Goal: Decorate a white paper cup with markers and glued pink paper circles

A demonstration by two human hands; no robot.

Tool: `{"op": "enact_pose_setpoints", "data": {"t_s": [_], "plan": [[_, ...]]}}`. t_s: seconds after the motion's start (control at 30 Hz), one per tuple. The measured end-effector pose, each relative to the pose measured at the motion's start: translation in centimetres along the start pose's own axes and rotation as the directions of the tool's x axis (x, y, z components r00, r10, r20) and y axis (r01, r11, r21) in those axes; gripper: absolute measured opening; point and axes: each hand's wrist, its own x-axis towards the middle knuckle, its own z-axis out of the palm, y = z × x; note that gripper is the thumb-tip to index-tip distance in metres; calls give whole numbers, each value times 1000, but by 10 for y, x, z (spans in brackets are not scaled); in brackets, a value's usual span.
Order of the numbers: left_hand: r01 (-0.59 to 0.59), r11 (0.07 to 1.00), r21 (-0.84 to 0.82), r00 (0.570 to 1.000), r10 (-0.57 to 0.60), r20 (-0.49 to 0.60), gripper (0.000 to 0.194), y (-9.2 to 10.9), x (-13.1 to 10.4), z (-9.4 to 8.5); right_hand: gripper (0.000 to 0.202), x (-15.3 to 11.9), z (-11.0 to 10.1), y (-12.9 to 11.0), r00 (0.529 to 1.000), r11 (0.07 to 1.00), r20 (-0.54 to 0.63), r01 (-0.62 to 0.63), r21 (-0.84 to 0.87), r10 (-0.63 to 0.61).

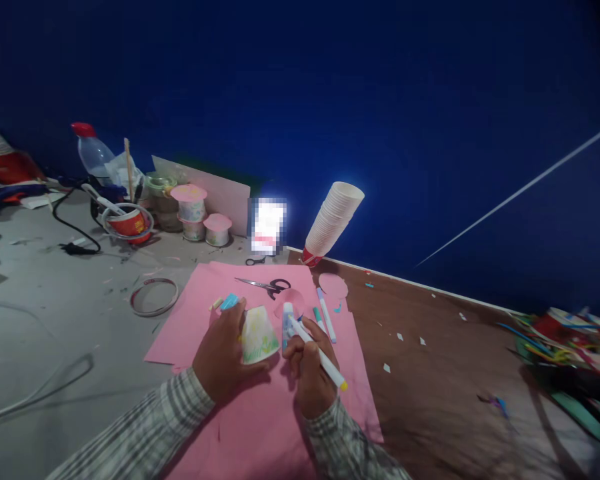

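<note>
My left hand (pixel 221 352) grips a small paper cup (pixel 258 335), turned upside down, with green and yellow colouring on its side. My right hand (pixel 310 367) holds a white marker (pixel 320 357) with a yellow end, its tip close to the cup. Both rest over a pink paper sheet (pixel 260 420). On the sheet lie scissors (pixel 267 285), a pink paper circle (pixel 333 285), further markers (pixel 326 315) and a blue cap (pixel 229 301) beside my left hand.
A leaning stack of white paper cups (pixel 333 220) stands at the wall. Pink-lidded decorated cups (pixel 200 213), a red bowl (pixel 129 222), a plastic bottle (pixel 91 152) and a cable lie back left. A tape ring (pixel 154 296) sits left of the sheet. Coloured paper strips (pixel 570 347) pile up right.
</note>
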Motion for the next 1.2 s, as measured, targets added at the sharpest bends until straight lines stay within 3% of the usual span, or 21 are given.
{"op": "enact_pose_setpoints", "data": {"t_s": [0.17, 0.27, 0.43, 0.6, 0.9, 1.2], "plan": [[98, 989, -114, 995, -97, 11, 114, -4, -3, 2, 25, 4, 0, 1, 993, 973, 10, 118, -197, -118], [157, 971, -179, 987, -158, 9, 114, -3, -4, 2, 34, 4, 0, 2, 968, 924, 105, 249, -290, -228], [171, 945, -279, 983, -181, -10, 113, 0, -7, 3, 45, 2, 0, 1, 921, 880, 274, 358, -311, -278], [152, 938, -312, 988, -156, 10, 113, 4, -11, 4, 38, 5, 0, 1, 905, 843, 234, 418, -340, -355], [220, 916, -335, 975, -195, 108, 111, 13, -13, 2, 46, 0, -3, 12, 776, 673, 235, 627, -393, -585], [17, 987, -160, 994, 0, 107, 103, 14, -8, -4, 33, 9, -9, -2, 600, 426, 443, 794, -435, -666]]}}
